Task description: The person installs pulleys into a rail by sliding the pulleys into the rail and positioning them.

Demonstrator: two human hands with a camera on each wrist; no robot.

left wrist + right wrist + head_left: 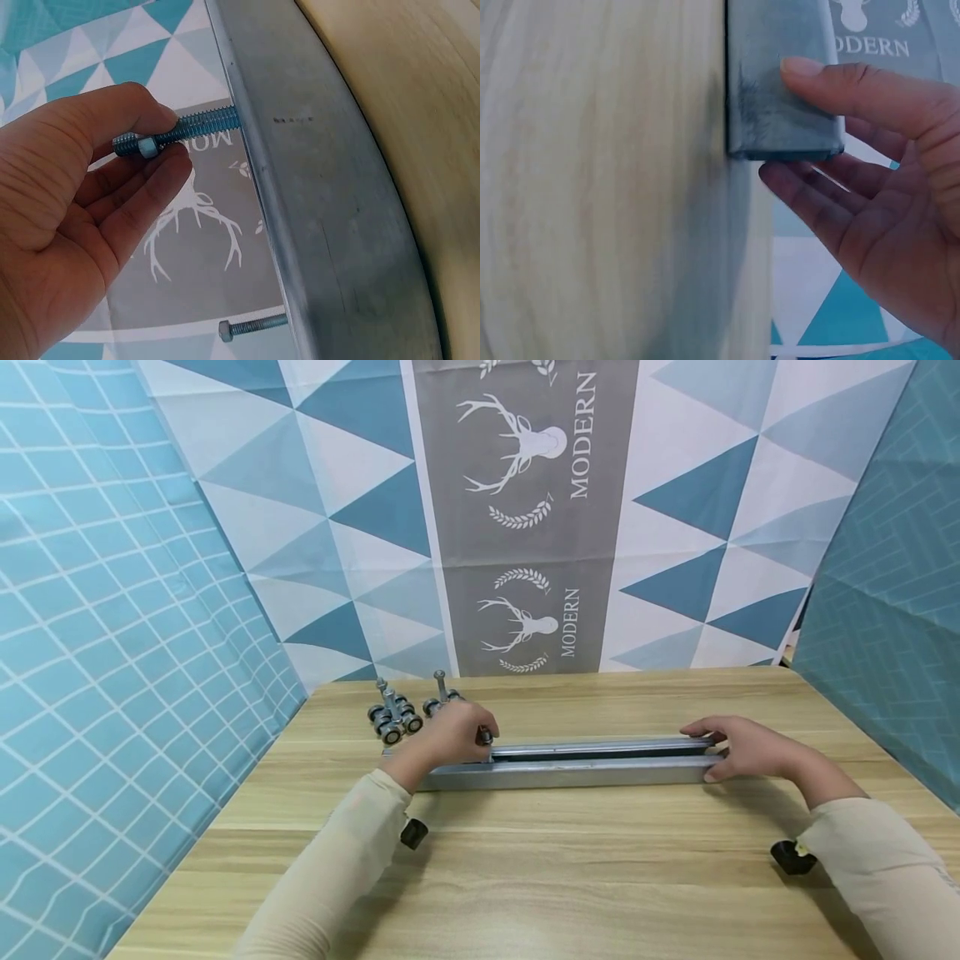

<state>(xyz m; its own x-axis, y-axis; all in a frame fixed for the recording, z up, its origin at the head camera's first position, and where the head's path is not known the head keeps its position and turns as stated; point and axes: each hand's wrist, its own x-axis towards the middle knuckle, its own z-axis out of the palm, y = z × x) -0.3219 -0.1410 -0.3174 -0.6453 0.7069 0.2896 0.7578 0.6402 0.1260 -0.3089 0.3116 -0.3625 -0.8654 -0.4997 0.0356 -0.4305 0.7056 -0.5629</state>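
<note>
The rail (pixel 592 774) lies across the table (pixel 525 868), slot upward. A bolt (pixel 206 124) stands from it toward its left end, pinched in the left hand's (pixel 452 732) nearly closed fingers. The right hand (pixel 757 749) grips the right end, fingers half open around it. Trolleys (pixel 393 718) stand behind, near the left hand.

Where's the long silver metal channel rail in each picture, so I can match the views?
Head: the long silver metal channel rail lies crosswise, below centre.
Left wrist: the rail runs from top centre to lower right.
Right wrist: its end shows at top, right of centre, in the right hand.
Shared landmark: grey backdrop strip with white print.
</note>
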